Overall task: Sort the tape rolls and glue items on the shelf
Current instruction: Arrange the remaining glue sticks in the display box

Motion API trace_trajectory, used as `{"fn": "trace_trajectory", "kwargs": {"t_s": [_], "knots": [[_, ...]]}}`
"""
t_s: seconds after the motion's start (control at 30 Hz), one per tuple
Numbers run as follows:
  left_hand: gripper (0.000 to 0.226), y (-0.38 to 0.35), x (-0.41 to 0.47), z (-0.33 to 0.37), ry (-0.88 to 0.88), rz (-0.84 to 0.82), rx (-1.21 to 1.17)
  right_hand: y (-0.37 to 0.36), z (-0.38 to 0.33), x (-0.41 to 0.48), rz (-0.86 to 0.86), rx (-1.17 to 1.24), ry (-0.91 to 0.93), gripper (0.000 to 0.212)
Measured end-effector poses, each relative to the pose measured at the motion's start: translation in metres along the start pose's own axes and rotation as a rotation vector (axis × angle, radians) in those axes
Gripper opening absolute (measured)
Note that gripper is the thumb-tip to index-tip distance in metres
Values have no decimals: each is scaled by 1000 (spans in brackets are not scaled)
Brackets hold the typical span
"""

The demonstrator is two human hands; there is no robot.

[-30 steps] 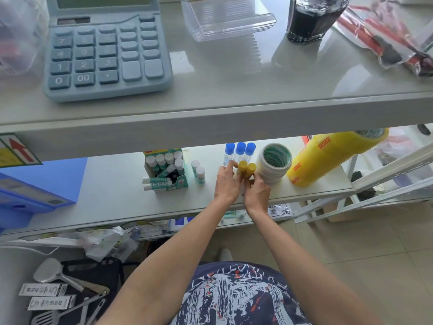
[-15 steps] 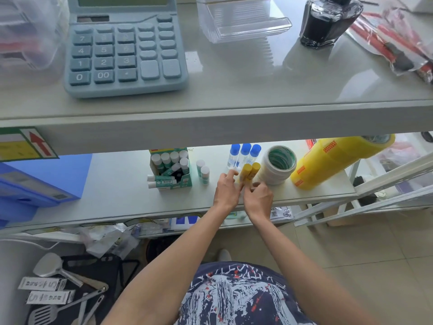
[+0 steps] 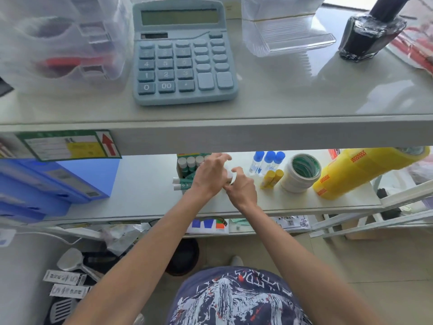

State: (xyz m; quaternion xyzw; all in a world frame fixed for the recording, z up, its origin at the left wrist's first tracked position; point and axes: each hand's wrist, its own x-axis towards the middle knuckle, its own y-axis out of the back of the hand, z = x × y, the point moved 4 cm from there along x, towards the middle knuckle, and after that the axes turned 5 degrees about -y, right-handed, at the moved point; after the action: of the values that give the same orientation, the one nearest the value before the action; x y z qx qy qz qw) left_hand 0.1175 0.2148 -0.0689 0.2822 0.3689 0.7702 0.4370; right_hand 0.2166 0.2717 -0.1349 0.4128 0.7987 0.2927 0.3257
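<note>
Left hand (image 3: pixel 209 175) and right hand (image 3: pixel 241 187) are curled together over the small white-capped glue sticks (image 3: pixel 230 175) on the white lower shelf (image 3: pixel 145 193); fingers look closed round them, but what each hand holds is mostly hidden. Likely gathering strays toward the green cardboard box of white-capped glue sticks (image 3: pixel 187 165) just left. Already grouped to the right: two yellow glue sticks (image 3: pixel 271 178), three blue-capped clear glue bottles (image 3: pixel 266 160), stacked white tape rolls (image 3: pixel 300 173), lying yellow tape stack (image 3: pixel 367 170).
</note>
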Motion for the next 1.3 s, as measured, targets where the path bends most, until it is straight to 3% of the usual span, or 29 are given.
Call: {"fn": "trace_trajectory", "kwargs": {"t_s": [0.07, 0.2, 0.27, 0.4, 0.5, 0.6, 0.73, 0.87, 1.0, 1.13, 1.3], "knots": [[37, 3, 5, 2, 26, 13, 16, 0, -4, -1, -3, -16, -14, 45], [17, 36, -22, -17, 230, 346, -46, 3, -13, 1, 1, -130, -66, 70], [12, 47, -50, -52, 410, 423, -81, 8, -18, 1, -6, -194, -68, 77], [41, 27, -89, -122, 698, 190, -83, 17, -27, -13, 136, -217, 25, 67], [41, 13, -87, -131, 682, 151, -330, 11, -47, -24, 242, -116, 309, 41], [29, 15, -81, -125, 638, 205, -413, -6, -68, -24, 167, -188, 490, 23], [21, 25, -72, -119, 525, 237, -367, -17, -91, -15, 114, -426, 453, 19], [18, 42, -65, -113, 317, 281, -136, -17, -111, -7, 90, -697, 463, 19], [18, 49, -57, -111, 224, 265, -26, -22, -119, -8, 44, -838, 510, 21], [16, 38, -55, -110, 195, 211, 4, -24, -120, -6, 18, -822, 523, 24], [18, 32, -49, -113, 232, 221, -61, -27, -122, 4, -15, -615, 490, 15]]}}
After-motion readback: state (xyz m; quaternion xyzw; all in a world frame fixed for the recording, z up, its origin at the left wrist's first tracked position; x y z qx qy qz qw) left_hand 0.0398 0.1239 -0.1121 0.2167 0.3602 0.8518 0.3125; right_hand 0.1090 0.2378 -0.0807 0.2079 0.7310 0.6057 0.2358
